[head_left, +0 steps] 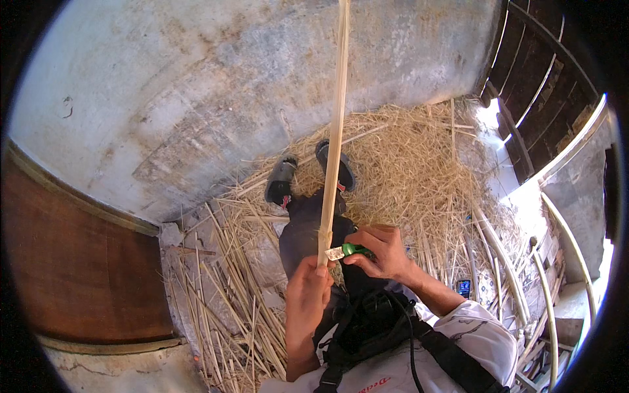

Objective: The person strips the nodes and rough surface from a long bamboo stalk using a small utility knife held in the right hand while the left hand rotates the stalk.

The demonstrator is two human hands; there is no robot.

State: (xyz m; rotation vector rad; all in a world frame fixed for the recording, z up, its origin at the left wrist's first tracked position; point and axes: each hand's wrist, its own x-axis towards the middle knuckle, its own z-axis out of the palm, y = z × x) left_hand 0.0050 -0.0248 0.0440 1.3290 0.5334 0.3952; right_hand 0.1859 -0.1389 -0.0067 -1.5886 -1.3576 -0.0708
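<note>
A long pale bamboo strip (335,124) rises from my lap, away from me, past the top of the view. Near its lower end my left hand (306,288) is closed around it, thumb along the strip. My right hand (382,252) grips the green handle of a knife (335,253), whose short, broad blade meets the strip just above my left hand. A small raised sliver shows on the strip above the blade. Whether the edge has bitten in there, I cannot tell. My legs in dark trousers lie beneath, with dark shoes on my feet.
Curly shavings (409,164) heap around my feet and to the right. Cut strips (229,295) lie scattered at left. Longer poles (501,262) lie at right beside a small phone-like device (464,288). A stained wall (249,85) stands ahead, a brown door panel (85,255) at left.
</note>
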